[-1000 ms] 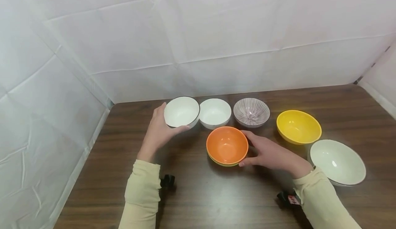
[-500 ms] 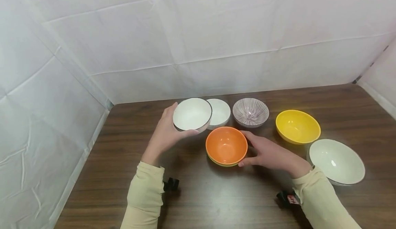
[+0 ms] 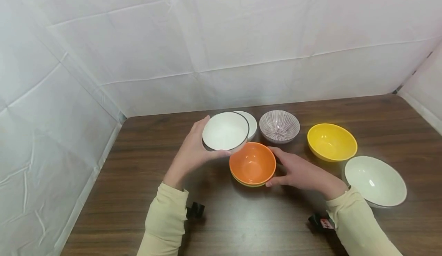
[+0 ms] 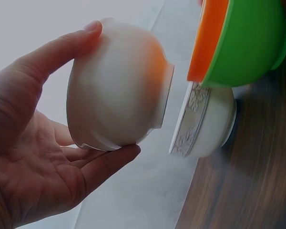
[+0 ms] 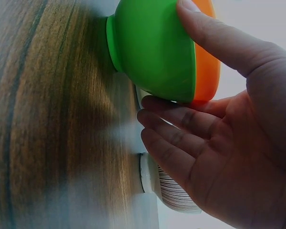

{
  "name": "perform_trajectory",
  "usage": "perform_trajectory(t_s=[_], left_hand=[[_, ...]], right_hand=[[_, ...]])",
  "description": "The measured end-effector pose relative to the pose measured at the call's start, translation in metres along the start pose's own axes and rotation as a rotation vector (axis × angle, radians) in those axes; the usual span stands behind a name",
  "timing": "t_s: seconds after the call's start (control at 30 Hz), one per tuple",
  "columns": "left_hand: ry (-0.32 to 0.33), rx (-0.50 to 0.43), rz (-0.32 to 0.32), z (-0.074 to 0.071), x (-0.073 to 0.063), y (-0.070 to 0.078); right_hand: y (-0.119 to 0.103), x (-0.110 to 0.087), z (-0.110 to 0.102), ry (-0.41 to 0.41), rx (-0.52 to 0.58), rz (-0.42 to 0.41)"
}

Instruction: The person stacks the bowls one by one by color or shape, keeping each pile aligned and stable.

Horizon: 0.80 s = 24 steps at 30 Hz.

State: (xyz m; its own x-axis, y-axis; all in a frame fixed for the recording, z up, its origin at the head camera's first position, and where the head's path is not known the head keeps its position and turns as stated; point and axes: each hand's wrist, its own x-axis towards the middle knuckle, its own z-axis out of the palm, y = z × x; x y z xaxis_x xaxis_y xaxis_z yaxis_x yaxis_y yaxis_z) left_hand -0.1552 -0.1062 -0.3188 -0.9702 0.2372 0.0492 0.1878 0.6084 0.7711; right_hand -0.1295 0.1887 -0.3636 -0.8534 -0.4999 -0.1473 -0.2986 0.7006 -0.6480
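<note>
Item 1: dark-rimmed white bowl (image 3: 224, 130), at the centre of the head frame. Left hand (image 3: 191, 154) clamped on it, thumb on the near side, fingers round the other; raised clear of the table (image 3: 241, 225), as my left wrist feed confirms.

Item 2: orange bowl (image 3: 252, 160), just right of centre and lower than item 1, nested inside a green bowl (image 5: 157, 52) whose foot stands on the wood. Right hand (image 3: 300, 170) holds the pair between thumb and forefinger; the remaining fingers sit apart beneath it in the right wrist frame.

Item 3: small white bowl (image 3: 253, 123), partly hidden behind item 1.

Item 4: striped bowl (image 3: 279, 126), upper centre-right.

Item 5: yellow bowl (image 3: 332, 142), right of the frame.

Item 6: large pale bowl (image 3: 375, 181), lower right, just beside the yellow.

Step in hand, as I judge it: adding item 1 to the nested pair. Next move, in my reading — centre the white bowl above the orange, level it, lower it gently — while the right hand steadies the pair. Rim knocking rim seems the likeliest fault.
</note>
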Motion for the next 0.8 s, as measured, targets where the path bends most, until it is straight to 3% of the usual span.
perform_trajectory(t_s=[0.37, 0.8], left_hand=[[-0.030, -0.029, 0.086, 0.015, 0.000, 0.004], [-0.104, -0.016, 0.090, 0.021, -0.001, 0.008]], right_hand=[[0.001, -0.001, -0.001, -0.011, 0.019, 0.006], [0.002, -0.001, 0.000, -0.009, 0.020, -0.003]])
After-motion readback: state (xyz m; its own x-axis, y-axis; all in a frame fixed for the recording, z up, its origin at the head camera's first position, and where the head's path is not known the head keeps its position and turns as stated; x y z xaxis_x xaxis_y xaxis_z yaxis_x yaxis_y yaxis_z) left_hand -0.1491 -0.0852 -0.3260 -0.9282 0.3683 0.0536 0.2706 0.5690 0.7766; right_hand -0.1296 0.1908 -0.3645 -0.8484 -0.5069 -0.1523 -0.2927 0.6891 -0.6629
